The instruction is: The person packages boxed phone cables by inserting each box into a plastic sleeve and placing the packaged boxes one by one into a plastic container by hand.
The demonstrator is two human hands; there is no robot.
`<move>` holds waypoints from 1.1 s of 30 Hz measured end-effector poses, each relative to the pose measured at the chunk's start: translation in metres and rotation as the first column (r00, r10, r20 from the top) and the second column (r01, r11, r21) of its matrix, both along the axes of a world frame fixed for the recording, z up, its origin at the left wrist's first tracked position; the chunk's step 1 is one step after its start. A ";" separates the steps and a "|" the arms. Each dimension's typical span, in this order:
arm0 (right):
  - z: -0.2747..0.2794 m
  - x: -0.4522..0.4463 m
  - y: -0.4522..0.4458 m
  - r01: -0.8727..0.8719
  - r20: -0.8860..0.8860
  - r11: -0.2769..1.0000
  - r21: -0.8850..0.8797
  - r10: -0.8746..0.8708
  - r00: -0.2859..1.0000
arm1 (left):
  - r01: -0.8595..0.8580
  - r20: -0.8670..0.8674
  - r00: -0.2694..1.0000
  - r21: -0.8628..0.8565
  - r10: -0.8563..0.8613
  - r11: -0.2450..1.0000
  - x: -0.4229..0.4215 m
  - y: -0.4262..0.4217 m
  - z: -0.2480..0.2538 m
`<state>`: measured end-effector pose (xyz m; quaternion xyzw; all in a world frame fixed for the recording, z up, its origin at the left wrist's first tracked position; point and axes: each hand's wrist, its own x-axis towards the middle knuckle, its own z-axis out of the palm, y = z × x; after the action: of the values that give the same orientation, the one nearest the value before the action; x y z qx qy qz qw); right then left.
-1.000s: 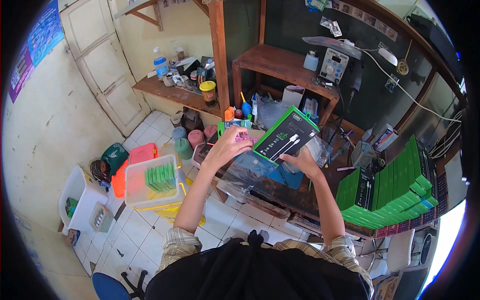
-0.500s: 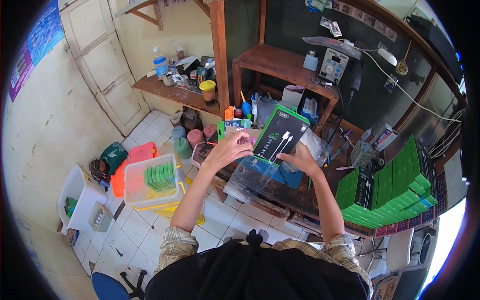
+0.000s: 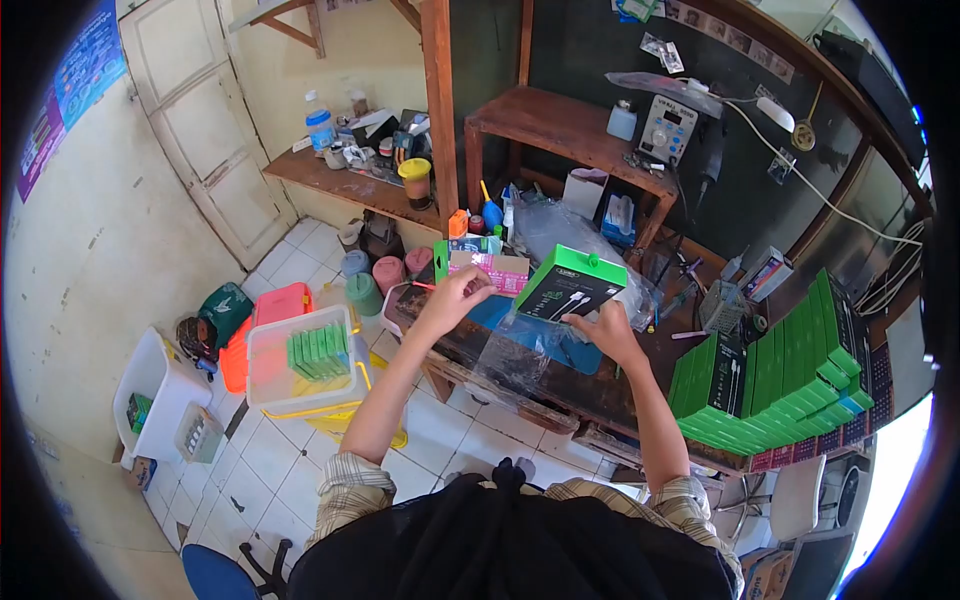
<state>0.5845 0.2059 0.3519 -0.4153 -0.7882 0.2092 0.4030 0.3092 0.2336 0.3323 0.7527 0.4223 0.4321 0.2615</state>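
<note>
My right hand [image 3: 609, 332] grips the lower right edge of a black and green cable box [image 3: 568, 290], which is tilted with its green end up. Just left of the box is my left hand [image 3: 458, 298], its fingers bent together; whether anything small is between them is hidden. Behind that hand lies an open pink and brown carton [image 3: 495, 268]. Clear plastic wrap [image 3: 515, 352] hangs at the table's front edge, below the box. A blue mat [image 3: 578, 352] shows partly under the wrap.
Stacked green boxes [image 3: 770, 385] fill the table's right side. A wire basket [image 3: 722, 308] stands behind them. Left of the table are a clear bin [image 3: 275, 375] holding green packs and several round containers [image 3: 365, 295]. A soldering station [image 3: 667, 131] sits on the raised shelf.
The cable box has tipped, so its green end now shows more. My left hand has come away from the box's left edge, uncovering the pink carton behind.
</note>
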 end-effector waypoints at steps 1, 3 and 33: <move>0.003 0.000 -0.002 0.002 0.001 1.000 -0.001 -0.002 1.000 | 0.002 0.001 1.000 -0.001 -0.002 1.000 0.006 -0.001 -0.006; 0.011 -0.003 -0.007 0.106 0.074 0.978 -0.177 -0.094 0.993 | 0.135 0.282 0.957 -0.252 -0.061 0.958 0.019 -0.002 -0.018; -0.016 -0.006 0.013 -0.069 -0.326 0.983 -0.168 0.011 0.945 | 0.171 0.518 0.844 -0.019 -0.137 0.985 0.054 0.002 -0.022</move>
<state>0.5788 0.2185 0.3357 -0.3934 -0.6979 0.3519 0.4840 0.3631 0.2351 0.3105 0.6323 0.2892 0.5812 0.4229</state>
